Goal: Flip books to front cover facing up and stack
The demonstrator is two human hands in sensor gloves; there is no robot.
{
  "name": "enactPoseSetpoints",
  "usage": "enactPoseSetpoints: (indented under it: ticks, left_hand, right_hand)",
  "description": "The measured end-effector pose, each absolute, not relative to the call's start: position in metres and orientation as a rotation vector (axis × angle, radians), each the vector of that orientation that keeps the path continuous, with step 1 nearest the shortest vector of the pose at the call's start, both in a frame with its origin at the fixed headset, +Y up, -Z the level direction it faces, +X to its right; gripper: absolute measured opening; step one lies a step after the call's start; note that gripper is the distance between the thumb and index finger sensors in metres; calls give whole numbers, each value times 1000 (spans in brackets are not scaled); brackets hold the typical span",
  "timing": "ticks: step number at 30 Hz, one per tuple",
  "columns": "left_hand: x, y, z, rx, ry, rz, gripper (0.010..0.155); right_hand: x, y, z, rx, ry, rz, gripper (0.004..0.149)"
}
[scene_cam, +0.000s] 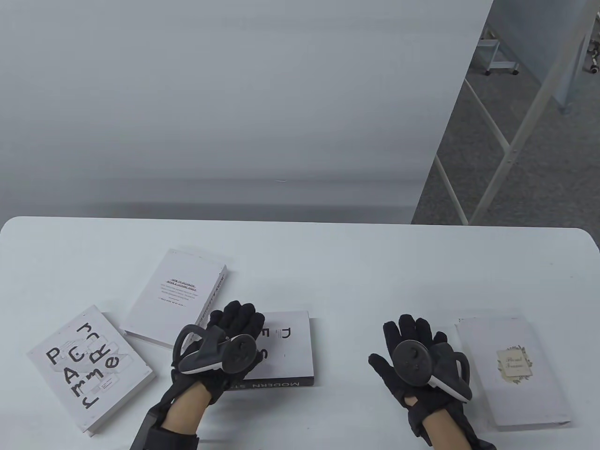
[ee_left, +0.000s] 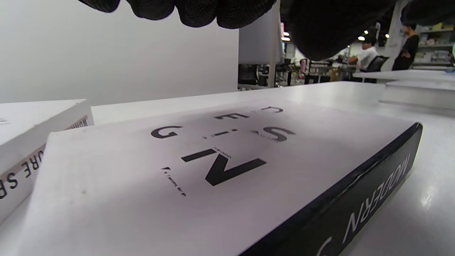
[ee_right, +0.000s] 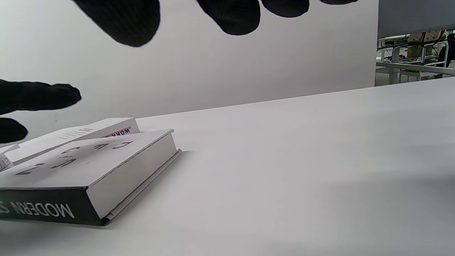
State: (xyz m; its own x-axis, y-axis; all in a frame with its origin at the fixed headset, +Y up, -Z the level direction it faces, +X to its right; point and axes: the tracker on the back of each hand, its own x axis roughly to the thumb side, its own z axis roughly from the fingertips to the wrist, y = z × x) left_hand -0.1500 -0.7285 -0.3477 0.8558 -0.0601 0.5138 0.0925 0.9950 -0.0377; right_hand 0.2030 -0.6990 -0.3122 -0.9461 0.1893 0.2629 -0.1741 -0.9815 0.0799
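Hands above table [scene_cam: 328,262]: left hand [scene_cam: 220,347], fingers spread, over black-spined book [scene_cam: 286,349] at lower centre; right hand [scene_cam: 417,361], fingers spread, holds nothing, beside floral-label book [scene_cam: 511,370] at lower right.

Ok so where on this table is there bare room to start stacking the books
The widest bare patch lies between the black-spined book and the book with the small floral label, around the right hand. The table's far strip is bare too. The left side is crowded: the big-lettered book, the small-text book and the left hand sit close together.
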Motion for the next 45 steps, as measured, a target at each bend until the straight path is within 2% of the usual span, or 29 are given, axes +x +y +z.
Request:
enactPoseSetpoints:
  ticks: [4,13,16,26,33,45]
  left_hand:
    - [-139,-734,-363,-110,-547,-164,59]
    - [-127,-762,-383,-295,-537,-197,60]
    - [-131,-761,-387,-312,-512,-140,60]
    - [-130,-752,-378,-324,-437,-375,64]
    - [-116,-751,-366,-306,-358,-368,67]
    - [-68,-747,-347,-307,-194,-224,68]
  right_hand:
    - [203,-699,-313,402,91,2922,74]
    - [201,-704,-314,410,126,2929,73]
    - [201,-703,-314,403,143,2927,73]
    - [201,-704,-313,403,153,2921,71]
    - [197,-708,-313,417,198,2926,70]
    - [192,-721,-313,423,272,2939,70]
